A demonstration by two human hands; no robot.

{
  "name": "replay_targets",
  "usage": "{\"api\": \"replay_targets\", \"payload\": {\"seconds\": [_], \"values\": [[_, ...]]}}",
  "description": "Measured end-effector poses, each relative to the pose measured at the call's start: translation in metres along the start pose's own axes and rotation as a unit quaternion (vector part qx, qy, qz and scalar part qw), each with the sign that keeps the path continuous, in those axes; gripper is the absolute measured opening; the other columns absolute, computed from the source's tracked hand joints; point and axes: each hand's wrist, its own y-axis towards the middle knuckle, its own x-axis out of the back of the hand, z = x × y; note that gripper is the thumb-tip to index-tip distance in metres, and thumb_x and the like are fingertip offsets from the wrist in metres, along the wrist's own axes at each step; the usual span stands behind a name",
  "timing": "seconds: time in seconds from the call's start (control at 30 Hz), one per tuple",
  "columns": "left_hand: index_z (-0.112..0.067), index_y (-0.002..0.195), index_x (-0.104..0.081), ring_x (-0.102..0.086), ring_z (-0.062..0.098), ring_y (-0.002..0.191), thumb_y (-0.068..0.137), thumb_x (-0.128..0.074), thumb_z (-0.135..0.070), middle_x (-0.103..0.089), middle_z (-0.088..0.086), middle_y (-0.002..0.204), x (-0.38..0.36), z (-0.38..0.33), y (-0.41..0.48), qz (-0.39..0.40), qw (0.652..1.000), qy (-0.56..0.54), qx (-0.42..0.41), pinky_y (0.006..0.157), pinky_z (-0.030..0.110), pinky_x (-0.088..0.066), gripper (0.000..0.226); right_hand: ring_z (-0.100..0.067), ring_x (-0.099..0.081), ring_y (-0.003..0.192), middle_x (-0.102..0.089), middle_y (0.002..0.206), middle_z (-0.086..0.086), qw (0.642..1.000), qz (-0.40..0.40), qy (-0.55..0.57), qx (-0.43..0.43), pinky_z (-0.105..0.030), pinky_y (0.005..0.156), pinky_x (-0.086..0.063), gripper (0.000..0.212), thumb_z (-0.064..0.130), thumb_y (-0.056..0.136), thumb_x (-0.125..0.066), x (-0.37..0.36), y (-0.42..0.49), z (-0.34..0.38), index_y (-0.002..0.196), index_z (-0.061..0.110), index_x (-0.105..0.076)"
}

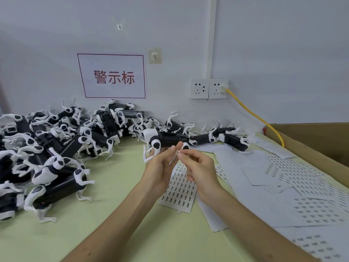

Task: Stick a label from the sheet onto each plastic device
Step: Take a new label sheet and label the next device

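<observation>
Label [178,152] pinched in my right hand [198,167]; my left hand [160,165] grips one device [166,139], label not yet stuck. Big pile of devices [47,148] waits left; which carry labels, I cannot tell.

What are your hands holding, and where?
The left hand grips a plastic device from below; the right hand pinches a small label by one end.

black-and-white devices [47,148], pale green table [113,224], yellow cable [251,112], red-lettered sign [113,76]

The white sign [112,76] on the wall at 11 o'clock says 警示标 in red; sheet labels [180,188] too small to read
</observation>
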Motion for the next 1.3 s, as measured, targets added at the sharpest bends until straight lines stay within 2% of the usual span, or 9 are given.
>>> {"api": "replay_targets", "payload": {"seconds": [0.1,0.2,0.33,0.4,0.57,0.67,0.9,1.0,1.3], "values": [[-0.014,0.103,-0.046,-0.076,0.013,0.098,0.095,-0.059,-0.001,-0.079,0.009,0.1,0.001,0.001,0.001,-0.01,1.0,-0.004,0.004,0.112,0.04,-0.042,0.02,-0.007,-0.029,0.044,-0.037,0.053,0.007,0.994,0.021,0.086,-0.065,-0.019,0.042,-0.027,0.007,0.016,0.089,-0.073,0.0,0.001,0.002,0.095,0.018,-0.074],[-0.017,0.15,-0.029,-0.075,0.014,0.099,0.098,-0.059,-0.005,-0.078,0.009,0.097,0.003,-0.002,0.002,-0.024,0.998,-0.065,0.004,0.099,0.032,-0.05,0.062,-0.008,-0.025,0.042,-0.039,0.054,0.006,0.965,0.07,0.198,-0.156,-0.02,0.041,-0.023,0.011,0.013,0.092,-0.065,0.002,0.002,0.004,0.099,0.018,-0.072],[-0.017,0.107,-0.056,-0.072,0.004,0.086,0.098,-0.063,-0.024,-0.07,-0.007,0.084,0.007,-0.003,0.002,-0.049,0.998,-0.024,0.025,0.084,0.024,-0.047,0.013,-0.009,-0.022,0.041,-0.033,0.052,0.004,0.939,0.108,0.264,-0.194,-0.021,0.04,-0.023,0.026,0.008,0.087,-0.058,0.0,-0.001,0.002,0.103,0.018,-0.076],[-0.018,0.092,-0.06,-0.068,0.003,0.08,0.098,-0.063,-0.028,-0.068,-0.008,0.078,0.006,-0.004,0.001,-0.06,0.998,-0.021,0.029,0.083,0.024,-0.047,0.012,-0.01,-0.022,0.042,-0.031,0.052,0.003,0.934,0.123,0.27,-0.2,-0.021,0.04,-0.023,0.033,0.009,0.079,-0.061,-0.001,-0.003,0.002,0.106,0.018,-0.076],[-0.016,0.105,-0.062,-0.071,0.011,0.106,0.093,-0.064,-0.034,-0.077,-0.004,0.087,0.005,-0.003,0.0,-0.04,0.998,-0.037,0.039,0.106,0.031,-0.046,0.022,-0.01,-0.021,0.043,-0.029,0.051,0.003,0.921,0.169,0.288,-0.203,-0.021,0.042,-0.023,0.039,0.01,0.077,-0.06,-0.003,-0.008,0.003,0.11,0.02,-0.078],[-0.018,0.089,-0.074,-0.072,0.016,0.109,0.086,-0.068,-0.042,-0.078,-0.001,0.102,0.005,-0.001,-0.002,-0.016,0.996,-0.036,0.076,0.092,0.033,-0.053,0.025,-0.01,-0.023,0.041,-0.028,0.051,0.003,0.91,0.185,0.31,-0.203,-0.022,0.042,-0.023,0.043,0.009,0.078,-0.058,-0.005,-0.01,0.003,0.115,0.02,-0.076],[-0.023,0.082,-0.083,-0.067,0.023,0.054,0.095,-0.056,-0.054,-0.077,-0.002,0.089,0.002,0.0,-0.006,0.051,0.992,0.019,0.111,0.039,0.028,-0.047,0.043,-0.01,-0.023,0.042,-0.029,0.052,0.002,0.892,0.195,0.356,-0.202,-0.022,0.043,-0.022,0.046,0.008,0.084,-0.054,-0.007,-0.011,0.003,0.123,0.023,-0.073],[-0.025,0.084,-0.082,-0.062,0.026,0.045,0.091,-0.058,-0.053,-0.072,0.005,0.074,0.001,-0.001,-0.007,0.067,0.99,0.038,0.12,0.036,0.027,-0.045,0.037,-0.011,-0.019,0.045,-0.029,0.053,0.002,0.89,0.196,0.36,-0.201,-0.022,0.042,-0.024,0.047,0.008,0.084,-0.054,-0.007,-0.012,0.003,0.126,0.023,-0.07],[-0.017,0.077,-0.08,-0.07,0.017,0.059,0.085,-0.068,-0.04,-0.076,-0.006,0.096,0.001,0.0,-0.004,0.014,0.995,0.007,0.095,0.044,0.027,-0.051,0.026,-0.01,-0.024,0.042,-0.029,0.053,0.002,0.899,0.181,0.347,-0.194,-0.022,0.041,-0.023,0.045,0.008,0.083,-0.054,-0.01,-0.014,0.003,0.121,0.023,-0.073]]}}
